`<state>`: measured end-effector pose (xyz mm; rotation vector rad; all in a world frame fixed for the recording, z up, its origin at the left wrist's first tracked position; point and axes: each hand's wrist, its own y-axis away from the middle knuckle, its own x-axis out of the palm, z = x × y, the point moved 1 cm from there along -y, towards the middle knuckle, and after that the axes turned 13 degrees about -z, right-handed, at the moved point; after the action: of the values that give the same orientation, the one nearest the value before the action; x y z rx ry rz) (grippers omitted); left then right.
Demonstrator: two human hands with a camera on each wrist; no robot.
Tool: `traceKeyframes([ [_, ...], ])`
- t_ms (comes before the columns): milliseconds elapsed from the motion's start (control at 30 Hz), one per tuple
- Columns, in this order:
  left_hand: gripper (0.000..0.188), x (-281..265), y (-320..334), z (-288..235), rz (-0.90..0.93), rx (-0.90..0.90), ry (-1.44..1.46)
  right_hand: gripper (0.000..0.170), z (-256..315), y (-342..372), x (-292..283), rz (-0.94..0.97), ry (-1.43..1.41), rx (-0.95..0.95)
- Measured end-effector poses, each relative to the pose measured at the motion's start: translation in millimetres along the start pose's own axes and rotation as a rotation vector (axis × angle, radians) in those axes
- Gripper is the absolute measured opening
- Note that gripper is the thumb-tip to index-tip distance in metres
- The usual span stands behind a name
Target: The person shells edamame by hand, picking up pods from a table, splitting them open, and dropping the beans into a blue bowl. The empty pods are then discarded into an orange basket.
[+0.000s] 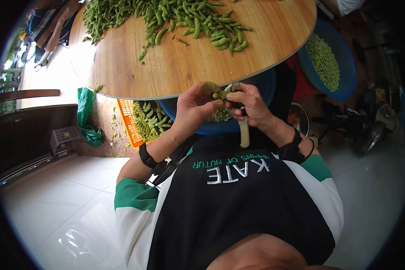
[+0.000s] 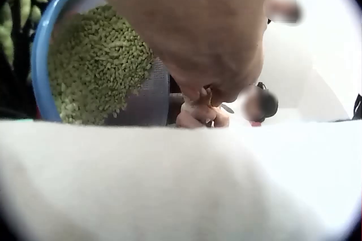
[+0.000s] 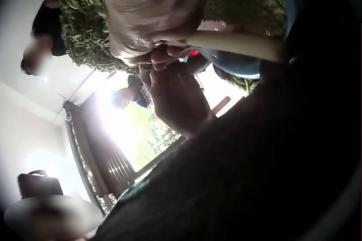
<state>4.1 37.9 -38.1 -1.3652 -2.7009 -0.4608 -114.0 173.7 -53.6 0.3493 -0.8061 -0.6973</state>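
Observation:
Close to the table's near edge, both hands meet around a green bean pod [image 1: 220,95]. My left hand [image 1: 195,105] pinches the pod between thumb and fingers. In my right hand [image 1: 253,105] is a small knife with a pale handle [image 1: 244,135], which sticks out below the palm toward the chest; the right thumb presses at the pod. The same pale handle [image 3: 237,44] shows in the right wrist view. Under the hands stands a blue basin [image 1: 211,129] with shelled beans [image 2: 102,63] in it. The fingers hide most of the pod and the blade.
A heap of bean pods [image 1: 198,22] lies on the round wooden table [image 1: 184,72]. An orange basket [image 1: 127,118] of pods stands at left, near a green plastic bag [image 1: 86,117]. At right is another blue basin [image 1: 346,85] of shelled beans. Other people are nearby.

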Motion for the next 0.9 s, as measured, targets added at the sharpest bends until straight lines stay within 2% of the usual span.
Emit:
traceKeyframes([
  [133,0.022,-1,-1,-3,-0.028,0.006,0.097,0.011,3,11,17,-0.009,-0.037,-0.149],
  [200,0.022,-1,-6,-7,-0.004,-0.103,0.406,0.01,3,9,23,0.01,-0.061,-0.166],
  [300,0.022,-5,-12,-16,0.042,-0.125,0.496,0.01,3,9,37,0.032,-0.024,-0.24],
  [367,0.022,-2,-11,-28,0.029,-0.105,0.496,0.01,5,11,43,0.036,0.033,-0.293],
  [433,0.023,-3,-13,-41,0.013,-0.082,0.496,0.013,15,14,50,0.082,0.302,-0.415],
  [467,0.024,-8,-16,-46,-0.002,-0.071,0.462,0.019,21,18,50,0.087,0.351,-0.406],
  [500,0.024,-14,-18,-52,-0.018,-0.062,0.427,0.019,24,17,46,0.093,0.352,-0.409],
  [600,0.025,-26,-23,-49,0.036,-0.118,0.394,0.034,30,11,36,0.092,0.346,-0.454],
  [667,0.023,-24,-24,-44,0.08,-0.13,0.349,0.035,37,11,42,0.137,0.408,-0.467],
  [733,0.017,-16,-20,-43,-0.072,-0.08,0.304,0.036,38,9,44,0.182,0.468,-0.477],
  [800,0.015,-18,-22,-38,-0.08,-0.096,0.297,0.038,32,4,42,0.156,0.434,-0.355],
  [900,0.013,-21,-25,-34,-0.088,-0.112,0.298,0.037,24,0,42,0.214,0.382,-0.343],
])
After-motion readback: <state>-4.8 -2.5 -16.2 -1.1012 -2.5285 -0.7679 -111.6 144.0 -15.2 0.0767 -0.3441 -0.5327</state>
